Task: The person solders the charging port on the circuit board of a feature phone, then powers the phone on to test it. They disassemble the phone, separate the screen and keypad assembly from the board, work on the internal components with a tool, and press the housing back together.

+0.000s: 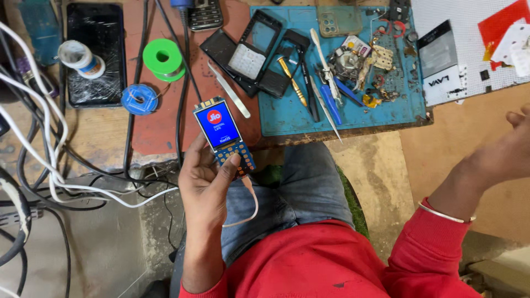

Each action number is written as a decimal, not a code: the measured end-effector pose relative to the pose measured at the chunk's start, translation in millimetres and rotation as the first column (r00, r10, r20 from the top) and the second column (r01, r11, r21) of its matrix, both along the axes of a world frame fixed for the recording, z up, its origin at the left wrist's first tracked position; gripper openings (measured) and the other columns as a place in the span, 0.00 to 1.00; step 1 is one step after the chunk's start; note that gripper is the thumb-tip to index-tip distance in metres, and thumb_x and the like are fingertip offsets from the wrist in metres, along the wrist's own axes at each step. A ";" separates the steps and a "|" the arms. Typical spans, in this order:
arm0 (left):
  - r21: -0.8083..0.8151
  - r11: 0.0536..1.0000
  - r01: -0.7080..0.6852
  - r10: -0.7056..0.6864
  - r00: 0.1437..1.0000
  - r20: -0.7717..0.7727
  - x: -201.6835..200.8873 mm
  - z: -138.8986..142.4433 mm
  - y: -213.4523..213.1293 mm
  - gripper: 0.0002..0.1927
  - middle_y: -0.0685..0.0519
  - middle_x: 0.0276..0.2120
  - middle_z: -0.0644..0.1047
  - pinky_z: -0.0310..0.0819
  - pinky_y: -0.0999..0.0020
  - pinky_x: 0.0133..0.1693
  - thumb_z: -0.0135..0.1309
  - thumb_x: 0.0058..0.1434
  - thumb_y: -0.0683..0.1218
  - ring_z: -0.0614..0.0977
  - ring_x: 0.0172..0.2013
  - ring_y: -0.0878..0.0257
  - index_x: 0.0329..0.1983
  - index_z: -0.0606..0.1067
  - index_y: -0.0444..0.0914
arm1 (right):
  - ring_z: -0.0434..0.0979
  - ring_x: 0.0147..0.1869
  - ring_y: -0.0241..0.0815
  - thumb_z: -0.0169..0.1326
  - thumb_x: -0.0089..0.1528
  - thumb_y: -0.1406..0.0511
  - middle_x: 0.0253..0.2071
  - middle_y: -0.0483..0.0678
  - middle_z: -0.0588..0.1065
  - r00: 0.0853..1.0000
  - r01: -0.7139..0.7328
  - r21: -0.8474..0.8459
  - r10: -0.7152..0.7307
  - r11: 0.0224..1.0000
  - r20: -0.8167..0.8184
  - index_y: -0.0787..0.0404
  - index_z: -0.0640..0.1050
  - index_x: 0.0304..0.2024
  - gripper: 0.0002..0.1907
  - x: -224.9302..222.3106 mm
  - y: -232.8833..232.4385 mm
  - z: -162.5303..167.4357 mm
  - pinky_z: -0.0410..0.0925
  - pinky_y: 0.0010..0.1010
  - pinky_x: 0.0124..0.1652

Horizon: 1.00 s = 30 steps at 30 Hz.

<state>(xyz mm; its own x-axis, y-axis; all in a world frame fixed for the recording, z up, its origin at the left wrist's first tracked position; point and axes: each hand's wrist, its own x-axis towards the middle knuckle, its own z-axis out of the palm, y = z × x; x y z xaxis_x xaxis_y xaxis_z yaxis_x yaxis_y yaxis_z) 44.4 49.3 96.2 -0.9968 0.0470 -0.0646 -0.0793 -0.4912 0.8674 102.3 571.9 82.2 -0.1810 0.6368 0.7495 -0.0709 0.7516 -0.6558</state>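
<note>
The left hand [207, 185] grips a bare phone [224, 135], fingers wrapped behind it and the thumb [229, 165] pressed on the exposed keypad board. This looks like a power-on test: the screen glows blue above the thumb, and a white cable [251, 201] hangs from its lower end. Pressing more contacts would call for a light, exact thumb. The right hand [510, 152] hangs well apart, empty, fingers mostly out of view.

Person is wearing a red long-sleeved top, sleeves riding above both wrists, blue jeans, and a thin, possibly silver bangle [446, 213] circling the right wrist.
</note>
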 end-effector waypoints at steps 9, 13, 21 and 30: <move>0.005 1.000 0.002 -0.002 1.000 0.007 9.7 11.1 1.7 0.32 0.45 0.57 0.77 0.82 0.67 0.50 0.56 0.65 0.30 0.81 0.52 0.62 0.71 0.62 0.29 | 0.72 0.61 0.38 0.37 0.70 0.43 0.64 0.52 0.73 0.684 -0.715 -0.424 0.679 0.555 -0.265 0.65 0.71 0.71 0.40 -32.7 -33.2 16.4 0.66 0.28 0.55; 0.004 1.000 0.003 -0.003 1.000 0.016 8.5 14.6 2.9 0.31 0.45 0.57 0.77 0.81 0.68 0.52 0.56 0.65 0.31 0.81 0.53 0.62 0.71 0.63 0.29 | 0.71 0.76 0.45 0.32 0.70 0.38 0.73 0.53 0.69 0.566 -0.785 -0.381 0.816 0.489 -0.119 0.65 0.66 0.74 0.46 -28.9 -31.0 10.4 0.66 0.30 0.70; -0.013 1.000 -0.004 0.004 1.000 0.012 8.8 10.6 2.7 0.32 0.45 0.57 0.77 0.81 0.67 0.52 0.57 0.65 0.31 0.81 0.53 0.62 0.71 0.63 0.28 | 0.80 0.61 0.44 0.60 0.76 0.66 0.59 0.55 0.78 0.769 -0.608 -0.381 0.636 0.696 -0.066 0.73 0.72 0.67 0.22 -17.3 -54.8 -22.2 0.75 0.35 0.58; 0.037 0.999 0.006 -0.007 1.000 0.020 10.7 7.2 1.5 0.32 0.44 0.56 0.77 0.82 0.65 0.52 0.56 0.65 0.30 0.81 0.52 0.61 0.71 0.62 0.28 | 0.83 0.55 0.44 0.60 0.76 0.68 0.51 0.55 0.79 0.761 -0.627 -0.411 0.633 0.662 -0.142 0.75 0.78 0.58 0.14 -17.0 -41.2 -36.1 0.81 0.38 0.56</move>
